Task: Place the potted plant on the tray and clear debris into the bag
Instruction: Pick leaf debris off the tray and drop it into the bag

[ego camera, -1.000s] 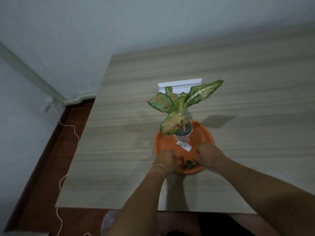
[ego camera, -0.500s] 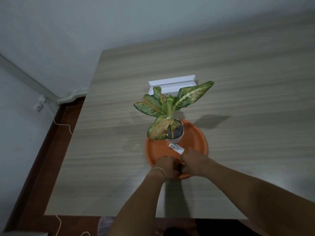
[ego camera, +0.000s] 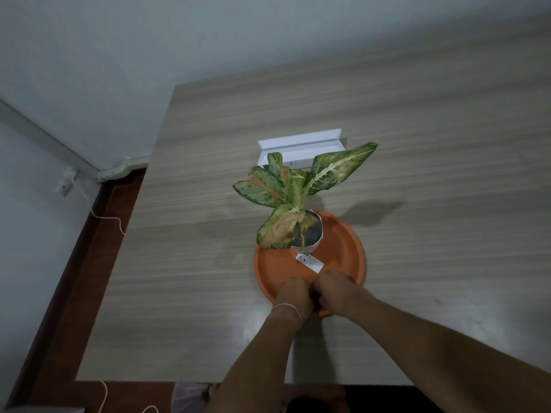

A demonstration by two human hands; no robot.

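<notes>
A small white pot [ego camera: 307, 248] with a green-and-yellow spotted plant [ego camera: 293, 190] stands upright on the far left part of a round orange tray [ego camera: 343, 248]. A white label [ego camera: 309, 262] lies on the tray in front of the pot. My left hand [ego camera: 293, 295] and my right hand [ego camera: 335, 289] are pressed together with curled fingers over the tray's near rim. Only a dark sliver of leaf debris shows between them. A pale plastic bag [ego camera: 190, 396] peeks out below the table's near edge.
The tray sits on a wooden table [ego camera: 417, 144] whose left edge drops to a brown floor. An open white box [ego camera: 299, 147] lies just behind the plant. A wall socket [ego camera: 64, 186] and a thin white cable are at the left.
My hands have closed in toward each other over the tray's near side. The green leaf scraps seen between them a second ago are now covered by my fingers.
</notes>
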